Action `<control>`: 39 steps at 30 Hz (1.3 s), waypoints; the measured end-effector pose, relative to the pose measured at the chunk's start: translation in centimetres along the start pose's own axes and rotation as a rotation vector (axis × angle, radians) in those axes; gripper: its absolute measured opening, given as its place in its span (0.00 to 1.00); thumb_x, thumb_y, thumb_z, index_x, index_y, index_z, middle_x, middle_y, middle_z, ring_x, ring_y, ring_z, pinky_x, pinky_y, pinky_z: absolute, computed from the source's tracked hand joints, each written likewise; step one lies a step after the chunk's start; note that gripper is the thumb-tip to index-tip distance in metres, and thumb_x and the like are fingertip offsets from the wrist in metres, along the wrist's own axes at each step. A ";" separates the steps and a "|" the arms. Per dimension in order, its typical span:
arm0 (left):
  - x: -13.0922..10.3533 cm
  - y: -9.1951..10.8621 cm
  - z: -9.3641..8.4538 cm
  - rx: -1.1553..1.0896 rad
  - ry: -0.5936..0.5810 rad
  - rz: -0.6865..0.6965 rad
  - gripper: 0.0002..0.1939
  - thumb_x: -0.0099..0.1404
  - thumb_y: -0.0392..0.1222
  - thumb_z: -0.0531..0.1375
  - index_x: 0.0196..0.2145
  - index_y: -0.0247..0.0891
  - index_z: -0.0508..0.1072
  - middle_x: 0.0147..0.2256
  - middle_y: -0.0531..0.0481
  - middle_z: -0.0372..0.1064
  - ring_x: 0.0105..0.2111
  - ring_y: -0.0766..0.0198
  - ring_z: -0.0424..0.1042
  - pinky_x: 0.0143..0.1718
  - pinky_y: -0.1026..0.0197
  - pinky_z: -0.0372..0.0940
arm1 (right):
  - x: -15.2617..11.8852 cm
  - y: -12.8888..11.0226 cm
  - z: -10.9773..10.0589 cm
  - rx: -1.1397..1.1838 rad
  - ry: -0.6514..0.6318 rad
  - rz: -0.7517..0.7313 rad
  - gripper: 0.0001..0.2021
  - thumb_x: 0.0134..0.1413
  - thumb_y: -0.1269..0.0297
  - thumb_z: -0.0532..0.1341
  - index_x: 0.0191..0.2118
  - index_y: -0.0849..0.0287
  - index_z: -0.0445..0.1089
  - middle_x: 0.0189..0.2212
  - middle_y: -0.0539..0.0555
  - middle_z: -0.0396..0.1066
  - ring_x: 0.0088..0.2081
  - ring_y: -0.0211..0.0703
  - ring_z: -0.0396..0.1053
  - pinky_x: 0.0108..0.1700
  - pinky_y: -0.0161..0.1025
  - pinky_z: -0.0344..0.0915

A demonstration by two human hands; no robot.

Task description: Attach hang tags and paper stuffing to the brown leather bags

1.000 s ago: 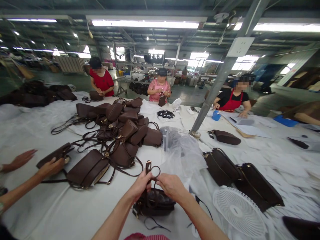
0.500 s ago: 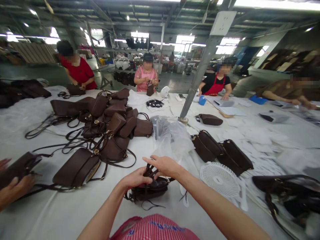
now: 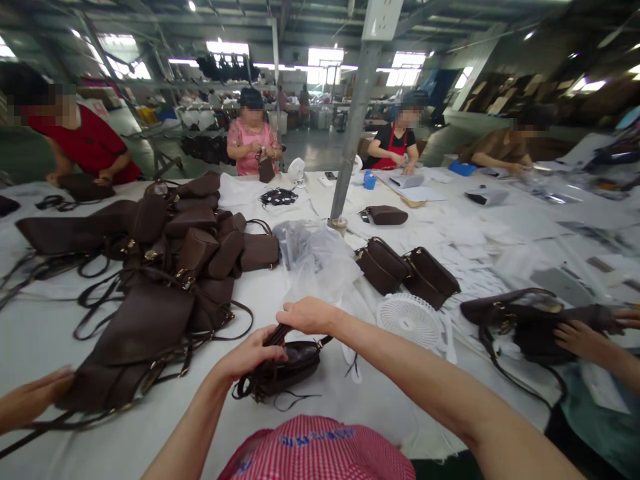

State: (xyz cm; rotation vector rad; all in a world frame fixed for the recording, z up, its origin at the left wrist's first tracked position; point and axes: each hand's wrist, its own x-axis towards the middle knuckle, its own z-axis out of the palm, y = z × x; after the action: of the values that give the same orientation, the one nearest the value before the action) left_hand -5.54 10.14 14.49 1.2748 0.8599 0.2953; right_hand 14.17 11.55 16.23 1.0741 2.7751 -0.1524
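A dark brown bag (image 3: 293,365) lies on the white table in front of my body, a thin dark cord trailing from its near side. Above its left part, my left hand (image 3: 250,353) is wrapped round the gathered brown strap. My right hand (image 3: 306,315) pinches the upper end of the same strap bundle, just above and right of my left hand. The strap (image 3: 279,335) runs folded between both hands. Part of the bag's left end is hidden by my left hand.
Brown bags (image 3: 145,320) are piled at the left, with a person's hand (image 3: 37,400) beside them. Clear plastic (image 3: 317,257), a white fan (image 3: 410,321) and two bags (image 3: 383,265) lie beyond my hands. A metal post (image 3: 351,133) rises behind. Another person's hands (image 3: 585,340) touch bags at right.
My view has turned right. The strap is now bunched tightly and my right hand's fingers have closed on it. At left, the neighbour's bag now lies against the pile; another person's hands appear at right.
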 end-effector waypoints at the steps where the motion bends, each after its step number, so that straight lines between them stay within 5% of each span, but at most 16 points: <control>1: -0.1 -0.2 0.0 0.020 -0.008 -0.004 0.06 0.53 0.34 0.62 0.31 0.36 0.69 0.27 0.52 0.70 0.31 0.61 0.69 0.32 0.64 0.61 | -0.2 0.3 0.1 0.002 -0.007 0.008 0.09 0.65 0.67 0.49 0.48 0.57 0.62 0.37 0.56 0.69 0.33 0.44 0.71 0.31 0.36 0.63; 5: -0.1 -2.3 0.3 -0.034 -0.014 -0.009 0.09 0.59 0.42 0.60 0.36 0.36 0.68 0.22 0.54 0.67 0.25 0.65 0.66 0.29 0.65 0.61 | -1.1 1.6 0.7 0.124 0.022 0.042 0.10 0.64 0.65 0.52 0.48 0.57 0.63 0.39 0.56 0.70 0.37 0.44 0.71 0.36 0.39 0.65; 8: 0.1 -4.5 0.7 -0.194 0.058 -0.026 0.14 0.59 0.49 0.61 0.37 0.37 0.66 0.18 0.62 0.54 0.17 0.71 0.55 0.21 0.68 0.57 | -3.0 2.9 2.6 0.405 0.225 0.063 0.19 0.56 0.59 0.62 0.52 0.57 0.62 0.48 0.58 0.67 0.47 0.46 0.67 0.46 0.40 0.64; 10: 0.2 -5.8 0.7 -0.309 0.137 -0.037 0.17 0.56 0.51 0.63 0.36 0.37 0.65 0.19 0.63 0.50 0.16 0.74 0.49 0.18 0.70 0.53 | -5.1 3.7 5.2 0.616 0.362 0.339 0.16 0.58 0.58 0.59 0.50 0.58 0.64 0.48 0.57 0.68 0.48 0.42 0.67 0.48 0.37 0.63; 12: 0.1 -6.5 0.6 -0.404 0.198 -0.055 0.19 0.54 0.52 0.65 0.35 0.37 0.64 0.21 0.63 0.50 0.16 0.75 0.47 0.17 0.71 0.50 | -7.5 4.0 8.7 0.738 0.358 0.809 0.13 0.65 0.63 0.47 0.42 0.58 0.68 0.38 0.52 0.72 0.40 0.37 0.71 0.41 0.33 0.65; 13: 0.1 -6.7 0.6 -0.435 0.215 -0.067 0.19 0.54 0.52 0.65 0.35 0.37 0.64 0.21 0.63 0.50 0.16 0.76 0.47 0.17 0.71 0.50 | -8.6 3.9 10.6 0.735 0.319 0.908 0.16 0.65 0.66 0.43 0.39 0.60 0.68 0.34 0.52 0.72 0.35 0.38 0.71 0.36 0.33 0.65; 17: 0.0 -6.6 0.9 -0.458 0.233 -0.100 0.20 0.53 0.52 0.66 0.35 0.38 0.64 0.21 0.62 0.51 0.17 0.76 0.48 0.16 0.71 0.49 | -11.4 2.2 17.4 0.697 0.189 1.069 0.11 0.55 0.75 0.51 0.25 0.60 0.66 0.21 0.49 0.69 0.27 0.39 0.70 0.31 0.32 0.63; 21: 0.3 -6.5 1.0 -0.470 0.288 -0.129 0.21 0.51 0.52 0.68 0.34 0.38 0.63 0.21 0.62 0.52 0.16 0.75 0.48 0.16 0.71 0.49 | -11.4 1.1 21.3 0.572 0.183 1.242 0.08 0.52 0.76 0.53 0.31 0.61 0.67 0.32 0.58 0.72 0.39 0.47 0.72 0.40 0.38 0.64; 26: 0.5 -6.6 0.8 -0.478 0.335 -0.144 0.21 0.51 0.53 0.68 0.34 0.39 0.64 0.20 0.62 0.50 0.16 0.75 0.48 0.16 0.70 0.51 | -11.2 2.3 23.3 0.505 0.162 1.351 0.05 0.56 0.70 0.55 0.37 0.59 0.67 0.34 0.59 0.72 0.40 0.51 0.72 0.41 0.40 0.65; 34: 0.8 -6.9 0.6 -0.477 0.367 -0.165 0.21 0.51 0.52 0.68 0.34 0.39 0.64 0.20 0.62 0.49 0.16 0.74 0.48 0.15 0.70 0.52 | -11.2 3.1 23.4 0.467 0.137 1.288 0.06 0.61 0.68 0.53 0.40 0.57 0.66 0.41 0.59 0.70 0.44 0.47 0.70 0.43 0.38 0.63; 39: 0.8 -6.6 0.6 -0.477 0.364 -0.169 0.21 0.51 0.52 0.68 0.35 0.40 0.63 0.20 0.62 0.51 0.16 0.74 0.48 0.16 0.70 0.53 | -9.5 1.6 24.0 0.573 0.043 1.265 0.06 0.51 0.70 0.62 0.37 0.59 0.68 0.37 0.60 0.73 0.39 0.51 0.73 0.40 0.41 0.64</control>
State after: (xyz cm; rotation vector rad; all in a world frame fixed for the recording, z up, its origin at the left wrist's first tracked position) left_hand -6.22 8.22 8.18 0.7078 1.1185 0.5708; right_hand 24.88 2.76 -5.66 2.6734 1.5664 -0.7328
